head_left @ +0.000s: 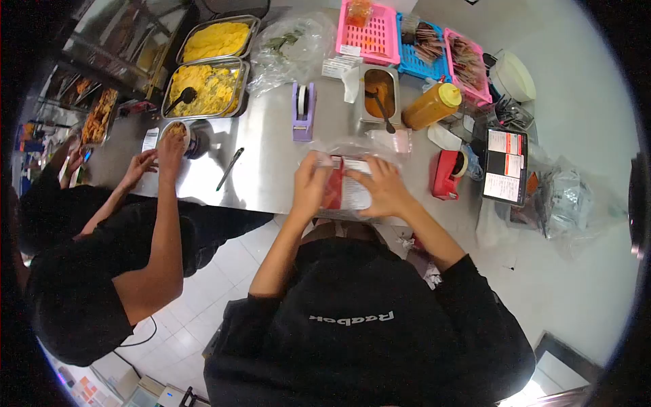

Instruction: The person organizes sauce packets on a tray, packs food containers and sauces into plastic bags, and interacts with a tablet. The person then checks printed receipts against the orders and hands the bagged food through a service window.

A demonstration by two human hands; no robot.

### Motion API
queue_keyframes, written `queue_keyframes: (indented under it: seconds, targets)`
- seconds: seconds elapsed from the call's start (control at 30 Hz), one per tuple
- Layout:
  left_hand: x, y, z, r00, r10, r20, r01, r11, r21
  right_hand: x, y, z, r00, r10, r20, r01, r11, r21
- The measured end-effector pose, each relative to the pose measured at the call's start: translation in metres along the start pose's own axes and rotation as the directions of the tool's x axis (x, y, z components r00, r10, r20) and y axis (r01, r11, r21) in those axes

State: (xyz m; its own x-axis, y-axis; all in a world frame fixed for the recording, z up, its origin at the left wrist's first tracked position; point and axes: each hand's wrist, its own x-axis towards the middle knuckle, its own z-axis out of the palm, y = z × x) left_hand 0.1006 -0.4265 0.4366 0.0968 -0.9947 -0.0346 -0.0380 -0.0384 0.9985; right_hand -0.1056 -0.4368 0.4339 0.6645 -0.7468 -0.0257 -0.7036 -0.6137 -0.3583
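Observation:
At the counter's front edge, both my hands are on a clear plastic bag (376, 146) with a red packet (332, 186) and a white printed paper (356, 195) in it. My left hand (313, 182) is closed on the bag's left side, fingers bent beside the red packet. My right hand (384, 186) grips the right side, its thumb lying across the printed paper. The undersides of both hands are hidden. Just beyond the bag stand a purple tape dispenser (303, 125) and a metal container of brown sauce (378, 81) with a black ladle (383, 108).
A red tape dispenser (444, 176), a yellow sauce bottle (434, 107) and a tablet (506, 166) are at the right. Pink (366, 41) and blue baskets (415, 66) line the back. Leftward lie a pen (230, 168) and trays of yellow food (234, 112); a co-worker's hands (159, 159) work there.

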Motion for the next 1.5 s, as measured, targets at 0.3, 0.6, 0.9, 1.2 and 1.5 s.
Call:
queue_keyframes:
  seconds: [0.3,0.6,0.9,1.2,1.5]
  targets:
    - [0.031,0.009,0.007,0.969,-0.228,0.091,0.245,0.929,-0.277,-0.013,0.018,-0.001,0.988,-0.145,-0.053,0.15,0.982,0.114]
    - [0.038,0.046,0.014,0.975,-0.104,0.196,0.144,0.969,-0.201,-0.017,0.058,-0.004,0.984,-0.174,-0.031,0.177,0.976,0.128]
    - [0.008,0.117,0.014,0.989,-0.147,-0.034,0.131,0.948,-0.291,-0.023,0.061,-0.057,0.934,0.031,0.357,-0.095,0.982,0.165]
    - [-0.007,0.143,0.035,0.988,-0.149,0.05,0.157,0.949,-0.272,-0.063,0.109,-0.186,0.927,-0.375,-0.006,0.339,0.831,0.442]
    - [-0.02,0.134,0.073,0.976,-0.211,-0.044,0.203,0.968,-0.144,0.01,0.376,-0.066,0.813,0.388,-0.435,-0.429,0.903,0.003]
